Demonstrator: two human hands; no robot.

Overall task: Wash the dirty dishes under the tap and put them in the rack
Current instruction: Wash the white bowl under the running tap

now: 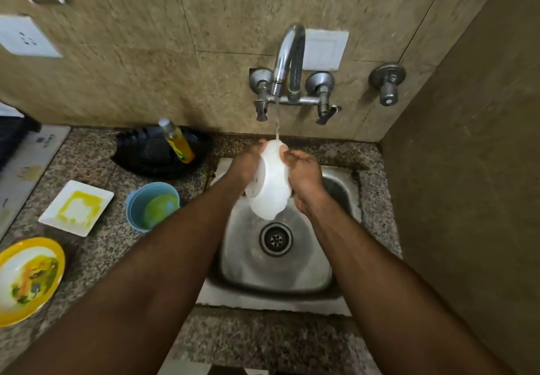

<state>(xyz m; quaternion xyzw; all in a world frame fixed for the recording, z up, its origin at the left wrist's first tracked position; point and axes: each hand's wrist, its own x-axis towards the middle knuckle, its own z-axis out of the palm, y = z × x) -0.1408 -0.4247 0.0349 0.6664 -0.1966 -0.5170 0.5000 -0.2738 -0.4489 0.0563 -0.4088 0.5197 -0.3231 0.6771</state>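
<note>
Both hands, left (pixel 248 162) and right (pixel 304 174), are gripping a white bowl (pixel 270 183) tilted over the sink (pixel 336 275). Water from the tap (pixel 287 62) is hitting its top edge. Left of the sink are sitting a blue cup (pixel 137 208), a plate (pixel 76 207) and a yellow bowl (pixel 27 278).

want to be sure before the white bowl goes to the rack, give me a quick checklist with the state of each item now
1. Water running from the tap onto the white bowl: ok.
2. Bowl held over the sink: ok, left hand and right hand both grip it.
3. Bowl's outside free of residue: ok, as far as shown.
4. Bowl's inside clean: cannot tell, it faces away.
5. Room in the black rack: not ok, the soap bottle lies in it.
6. Other dishes done: not ok, the square plate, blue cup and yellow bowl are dirty.
</note>
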